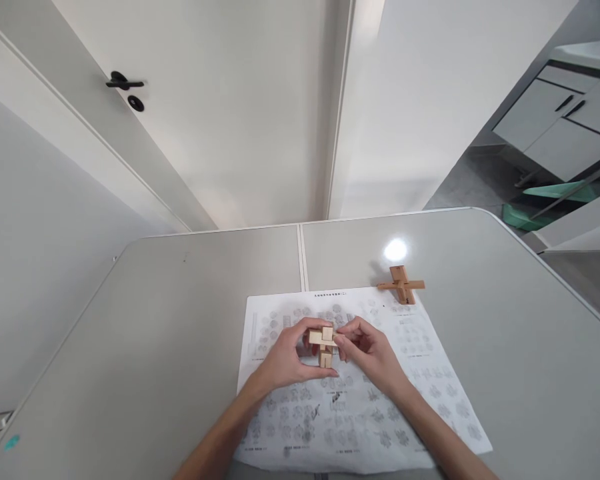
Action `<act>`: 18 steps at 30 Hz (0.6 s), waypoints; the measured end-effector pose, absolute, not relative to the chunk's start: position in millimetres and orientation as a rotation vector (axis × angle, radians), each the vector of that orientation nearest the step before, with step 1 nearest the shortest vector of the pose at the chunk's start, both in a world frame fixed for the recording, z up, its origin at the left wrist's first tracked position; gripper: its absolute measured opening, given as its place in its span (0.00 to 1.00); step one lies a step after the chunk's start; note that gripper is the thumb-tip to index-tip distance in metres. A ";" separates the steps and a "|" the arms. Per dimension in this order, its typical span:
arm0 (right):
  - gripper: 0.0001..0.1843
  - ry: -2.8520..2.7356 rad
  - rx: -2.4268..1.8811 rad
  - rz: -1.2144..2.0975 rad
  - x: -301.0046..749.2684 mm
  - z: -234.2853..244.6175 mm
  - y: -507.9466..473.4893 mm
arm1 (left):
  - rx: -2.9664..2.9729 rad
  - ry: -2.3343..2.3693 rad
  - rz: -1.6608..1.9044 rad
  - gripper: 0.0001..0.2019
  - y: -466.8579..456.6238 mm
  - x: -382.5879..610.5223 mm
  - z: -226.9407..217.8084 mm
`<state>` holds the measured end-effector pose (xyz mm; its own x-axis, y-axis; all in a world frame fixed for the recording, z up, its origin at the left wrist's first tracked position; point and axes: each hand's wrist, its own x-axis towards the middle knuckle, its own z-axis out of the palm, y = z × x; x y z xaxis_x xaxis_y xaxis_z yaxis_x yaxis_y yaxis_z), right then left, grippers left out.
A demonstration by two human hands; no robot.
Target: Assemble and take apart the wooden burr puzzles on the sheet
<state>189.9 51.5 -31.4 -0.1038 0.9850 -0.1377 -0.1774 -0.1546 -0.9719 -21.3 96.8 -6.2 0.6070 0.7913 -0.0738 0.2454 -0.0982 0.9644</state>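
Between my two hands is a light wooden interlocking puzzle (325, 343) made of several square-ended blocks, held above a printed sheet (285, 413). My left hand (290, 353) curves around its left side, with the thumb under it and the fingers along the top. On the opposite side, my right hand (367, 350) pinches a block end at the right of the puzzle between thumb and fingers. The inner joints of the blocks are partly hidden by my fingers. Rows of small assembly drawings cover the sheet, too blurred to read.
A darker wooden cross-shaped puzzle (401, 285) rests at the sheet's upper right corner. The grey table (180, 333) has a seam running down its middle. Behind it are a white door with a black handle (124, 83) and, at the right, a white cabinet (555, 120).
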 end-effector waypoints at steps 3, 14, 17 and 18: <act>0.17 -1.053 -1.129 1.478 190.4 -28.7 52.5 | 1.639 0.833 0.581 0.36 97.6 -22.6 -7.4; 0.16 -1.139 -1.144 1.503 190.1 -24.8 49.7 | 1.690 0.871 0.724 0.11 98.5 -21.8 -11.8; 0.16 -1.129 -1.136 1.504 190.5 -25.7 50.2 | 1.704 0.870 0.738 0.10 98.7 -20.9 -11.9; 0.16 -1.128 -1.135 1.504 190.8 -26.0 50.4 | 1.706 0.869 0.738 0.10 98.9 -20.6 -11.8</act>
<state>190.8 50.4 -26.0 -0.1617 0.9762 -0.1445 -0.1345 -0.1669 -0.9768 -20.6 98.9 -11.8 0.5484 0.8340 0.0618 0.1968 -0.2005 0.9597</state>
